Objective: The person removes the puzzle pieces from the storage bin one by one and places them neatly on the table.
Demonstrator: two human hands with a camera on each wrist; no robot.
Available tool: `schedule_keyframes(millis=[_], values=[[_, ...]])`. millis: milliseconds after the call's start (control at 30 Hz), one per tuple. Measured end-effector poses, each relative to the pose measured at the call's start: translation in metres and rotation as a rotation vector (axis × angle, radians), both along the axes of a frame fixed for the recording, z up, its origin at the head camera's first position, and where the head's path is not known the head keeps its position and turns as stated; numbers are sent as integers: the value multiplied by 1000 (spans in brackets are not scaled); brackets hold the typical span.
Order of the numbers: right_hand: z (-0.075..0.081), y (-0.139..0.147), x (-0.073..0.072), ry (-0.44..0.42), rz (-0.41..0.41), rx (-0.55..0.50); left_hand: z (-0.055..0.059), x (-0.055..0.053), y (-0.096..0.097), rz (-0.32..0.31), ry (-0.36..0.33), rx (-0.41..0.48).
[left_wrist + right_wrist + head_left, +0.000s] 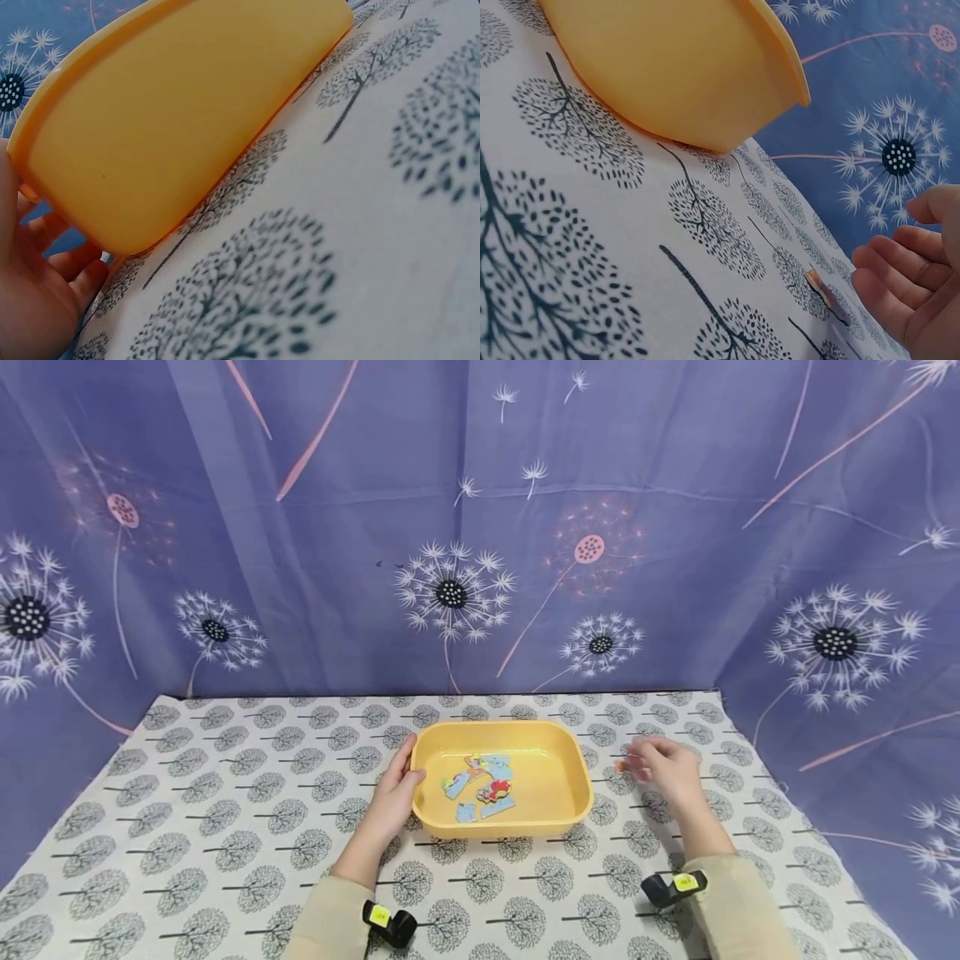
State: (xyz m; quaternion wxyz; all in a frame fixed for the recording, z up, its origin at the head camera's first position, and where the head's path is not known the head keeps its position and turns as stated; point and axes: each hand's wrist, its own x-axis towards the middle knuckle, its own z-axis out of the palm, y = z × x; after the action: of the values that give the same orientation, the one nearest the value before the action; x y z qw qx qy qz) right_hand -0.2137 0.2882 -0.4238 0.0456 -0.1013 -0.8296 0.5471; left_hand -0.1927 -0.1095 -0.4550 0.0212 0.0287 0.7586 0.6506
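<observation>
A yellow plastic tray [502, 830] stands on the cloth, with several flat, colourful puzzle pieces [496, 791] lying in its left half. My left hand [392, 792] grips the tray's left end, thumb at the rim and fingers against the outer wall; the left wrist view shows those fingers [64, 262] below the rim. To the right of the tray is my right hand [670, 770], fingers loosely bent and apart from the tray. Just beside its fingertips, a small flat piece with an orange end [827, 297] shows in the right wrist view.
A white cloth with grey tree prints [225, 860] covers the table. Behind it and at the sides hangs a blue-purple curtain with dandelion prints [337, 568]. Each wrist wears a black camera on a band, over light sleeves [738, 902].
</observation>
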Motion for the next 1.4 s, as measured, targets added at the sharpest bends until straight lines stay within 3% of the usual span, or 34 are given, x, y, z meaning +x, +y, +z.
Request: schedule_keyframes(millis=[333, 900, 1400], values=[[12, -12, 2, 12, 66, -74, 1, 2, 1, 4, -11, -2], [31, -38, 7, 51, 188, 1, 0, 2, 1, 9, -28, 5], [41, -75, 8, 97, 270, -36, -1, 1, 1, 9, -17, 7]])
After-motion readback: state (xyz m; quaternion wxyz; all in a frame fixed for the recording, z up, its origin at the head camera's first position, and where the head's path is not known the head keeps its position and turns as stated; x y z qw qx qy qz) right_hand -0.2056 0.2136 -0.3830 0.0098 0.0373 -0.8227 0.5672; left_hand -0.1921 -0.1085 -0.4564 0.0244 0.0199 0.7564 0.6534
